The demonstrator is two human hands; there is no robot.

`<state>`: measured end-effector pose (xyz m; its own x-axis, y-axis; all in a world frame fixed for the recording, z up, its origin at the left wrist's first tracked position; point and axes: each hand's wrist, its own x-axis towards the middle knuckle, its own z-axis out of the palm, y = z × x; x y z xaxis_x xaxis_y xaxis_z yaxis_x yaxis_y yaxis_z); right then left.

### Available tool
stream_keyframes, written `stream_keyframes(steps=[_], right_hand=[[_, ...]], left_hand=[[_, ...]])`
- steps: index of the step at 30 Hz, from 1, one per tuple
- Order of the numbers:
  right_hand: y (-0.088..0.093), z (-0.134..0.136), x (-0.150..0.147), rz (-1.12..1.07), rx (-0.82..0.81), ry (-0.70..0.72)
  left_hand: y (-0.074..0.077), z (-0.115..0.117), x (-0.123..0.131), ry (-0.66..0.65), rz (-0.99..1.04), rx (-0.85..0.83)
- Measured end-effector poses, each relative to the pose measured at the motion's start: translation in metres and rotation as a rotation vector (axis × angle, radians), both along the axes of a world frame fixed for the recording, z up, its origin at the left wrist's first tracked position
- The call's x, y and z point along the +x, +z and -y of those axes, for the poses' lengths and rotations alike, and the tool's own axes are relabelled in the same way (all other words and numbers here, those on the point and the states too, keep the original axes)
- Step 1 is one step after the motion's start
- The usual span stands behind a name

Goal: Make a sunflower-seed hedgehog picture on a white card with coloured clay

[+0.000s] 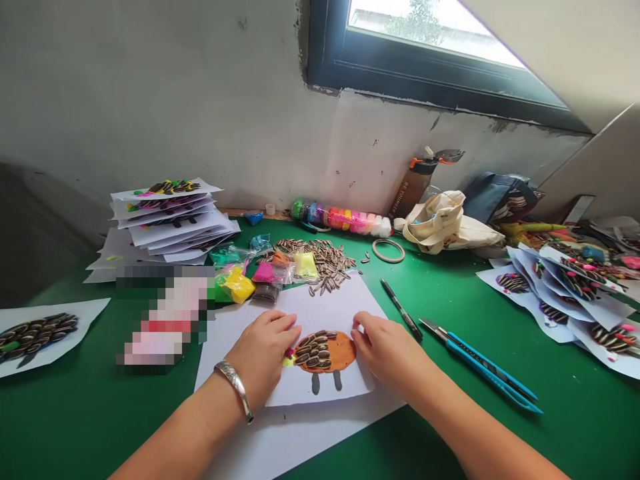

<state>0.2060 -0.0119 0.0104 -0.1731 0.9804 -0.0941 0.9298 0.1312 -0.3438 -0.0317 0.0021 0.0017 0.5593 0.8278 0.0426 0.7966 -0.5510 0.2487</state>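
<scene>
A white sheet lies on the green table in front of me. On it sits an orange clay figure covered partly with striped sunflower seeds, with two grey legs below. My left hand, a silver bracelet on its wrist, rests curled at the figure's left edge, touching a pink and yellow clay bit. My right hand presses its bent fingers on the paper at the figure's right edge. What its fingertips hold, if anything, is hidden.
A pile of sunflower seeds and small bags of coloured clay lie behind the sheet. A black pen and blue utility knife lie at right. Stacks of finished sheets stand left and right.
</scene>
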Motion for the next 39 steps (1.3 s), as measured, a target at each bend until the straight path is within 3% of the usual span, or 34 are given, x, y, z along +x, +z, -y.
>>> stream_keyframes(steps=[17,24,28,35,39], right_hand=[[0.001,-0.010,0.008,-0.203,0.046,-0.020],[0.009,-0.006,0.003,-0.614,-0.167,-0.114],[-0.005,-0.015,0.008,-0.702,-0.075,-0.104],[-0.023,-0.021,0.002,-0.591,0.270,0.151],[-0.025,-0.018,-0.007,-0.552,0.335,0.210]], left_hand=[[0.007,0.004,0.002,0.042,-0.067,-0.040],[0.010,0.006,0.004,0.092,-0.102,-0.085],[0.010,0.006,0.004,0.088,-0.109,-0.081],[0.009,0.004,0.004,0.088,-0.035,0.009],[0.010,0.004,0.005,0.087,0.074,0.099]])
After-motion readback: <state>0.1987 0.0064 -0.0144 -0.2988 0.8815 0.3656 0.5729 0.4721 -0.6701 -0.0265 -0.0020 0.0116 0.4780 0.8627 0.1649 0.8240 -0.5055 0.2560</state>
